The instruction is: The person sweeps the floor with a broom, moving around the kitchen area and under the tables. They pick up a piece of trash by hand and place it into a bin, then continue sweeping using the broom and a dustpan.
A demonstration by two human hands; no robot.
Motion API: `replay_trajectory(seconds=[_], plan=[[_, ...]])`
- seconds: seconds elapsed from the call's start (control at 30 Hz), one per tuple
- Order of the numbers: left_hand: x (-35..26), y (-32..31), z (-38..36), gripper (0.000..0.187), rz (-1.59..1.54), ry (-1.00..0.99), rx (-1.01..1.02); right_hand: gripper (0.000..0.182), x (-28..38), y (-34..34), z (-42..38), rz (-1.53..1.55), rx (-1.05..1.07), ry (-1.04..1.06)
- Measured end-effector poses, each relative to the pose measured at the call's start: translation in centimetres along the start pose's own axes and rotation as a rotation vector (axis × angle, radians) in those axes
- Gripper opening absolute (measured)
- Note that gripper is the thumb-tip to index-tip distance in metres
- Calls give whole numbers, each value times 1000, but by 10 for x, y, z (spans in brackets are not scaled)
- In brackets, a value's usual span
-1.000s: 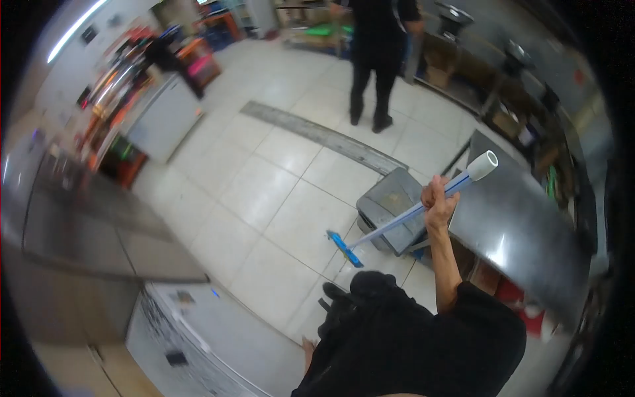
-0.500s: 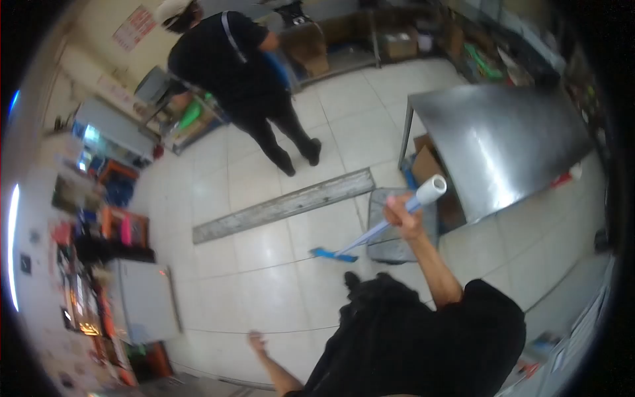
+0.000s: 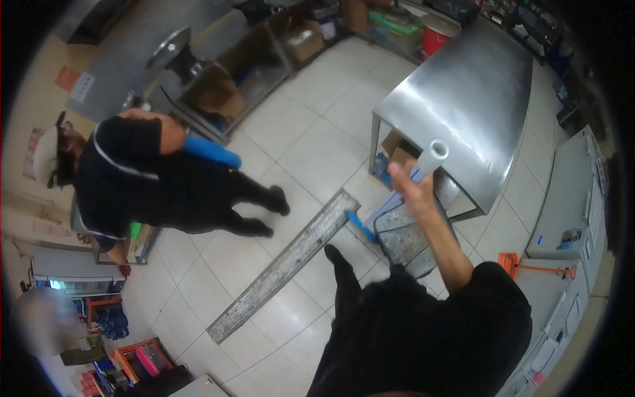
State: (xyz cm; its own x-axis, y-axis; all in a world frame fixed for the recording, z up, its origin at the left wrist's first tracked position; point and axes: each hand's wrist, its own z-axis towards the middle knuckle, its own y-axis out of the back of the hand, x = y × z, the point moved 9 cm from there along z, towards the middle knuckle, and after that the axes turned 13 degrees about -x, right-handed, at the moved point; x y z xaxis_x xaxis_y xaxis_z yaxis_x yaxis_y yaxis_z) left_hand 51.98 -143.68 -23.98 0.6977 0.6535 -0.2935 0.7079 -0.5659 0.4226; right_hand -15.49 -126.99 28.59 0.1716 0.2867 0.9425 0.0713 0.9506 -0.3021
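Note:
My right hand (image 3: 415,188) is closed around the pale handle (image 3: 430,162) of a long-handled broom, just below its white hollow end. From there the handle slants down to a narrow blue broom head (image 3: 361,227) on the floor. The head lies by the far end of a long grey drain cover (image 3: 284,268) set in the tiles. Under my right hand stands a scuffed grey box-like thing (image 3: 403,241), close to the broom head. My left hand is out of view.
A steel table (image 3: 463,99) stands ahead on the right, with cardboard underneath. At the left a person in black (image 3: 145,172) faces a counter. An orange long-handled dustpan (image 3: 509,263) is by the white cabinets (image 3: 569,198). A red bucket (image 3: 436,40) sits beyond the table.
My view has turned, so the drain cover now slants more steeply. The broom head has come to the drain cover's end. My left hand has left the view; my right keeps its hold.

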Motion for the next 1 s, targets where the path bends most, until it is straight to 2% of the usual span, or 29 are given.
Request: replay_trajectory(seconds=[0.07,0.1,0.13,0.23,0.27,0.33,0.37,0.4,0.43,0.47,0.53,0.6,0.63,0.67,0.73,0.77,0.83,0.87,0.93,0.97,1.0], plan=[[-80,6,35,54,70,-59,31,37,-21,-49,26,62,119,-64],[-129,0,49,55,105,-105,47,37,-21,-61,35,-49,97,-27],[-190,-14,64,55,151,-183,80,37,-14,-76,53,-60,106,12],[-399,-84,104,56,344,-491,192,35,2,-105,100,20,-44,183],[-481,-118,98,57,412,-618,232,35,2,-117,113,28,-62,174],[-649,-210,64,58,499,-867,337,35,21,-135,141,58,-167,311],[-708,-276,94,55,391,-1002,491,36,23,-143,156,45,-183,379],[-778,-307,-15,48,478,-1042,482,36,21,-155,175,34,-192,390],[-823,-367,-17,41,455,-1108,624,34,24,-167,191,22,-195,469],[-861,-419,-40,38,461,-1129,684,33,27,-175,207,7,-198,552],[-909,-496,-93,45,501,-1147,799,28,16,-177,239,0,-166,587],[-938,-569,-160,64,611,-1510,1061,25,-1,-175,281,0,-217,621],[-948,-598,-176,78,723,-1523,1098,24,-13,-174,305,-20,-265,634],[-952,-629,-200,78,712,-1520,1132,22,-26,-169,330,-39,-376,631],[-972,-662,-250,85,781,-1932,1124,21,-53,-165,388,29,-417,588],[-980,-674,-289,85,729,-1978,1155,21,-64,-161,411,32,-461,581],[-1005,-700,-359,71,587,-1952,1184,23,-88,-149,462,-22,-671,509],[-1014,-722,-371,71,611,-1951,1200,23,-96,-148,489,-21,-696,507],[-1034,-775,-381,52,598,-1660,1371,25,-108,-141,546,-98,-747,531],[-1044,-801,-382,52,600,-1668,1373,27,-116,-136,576,-90,-766,498],[-1065,-840,-372,42,662,-1586,1418,19,-138,-136,616,-45,-828,346]])
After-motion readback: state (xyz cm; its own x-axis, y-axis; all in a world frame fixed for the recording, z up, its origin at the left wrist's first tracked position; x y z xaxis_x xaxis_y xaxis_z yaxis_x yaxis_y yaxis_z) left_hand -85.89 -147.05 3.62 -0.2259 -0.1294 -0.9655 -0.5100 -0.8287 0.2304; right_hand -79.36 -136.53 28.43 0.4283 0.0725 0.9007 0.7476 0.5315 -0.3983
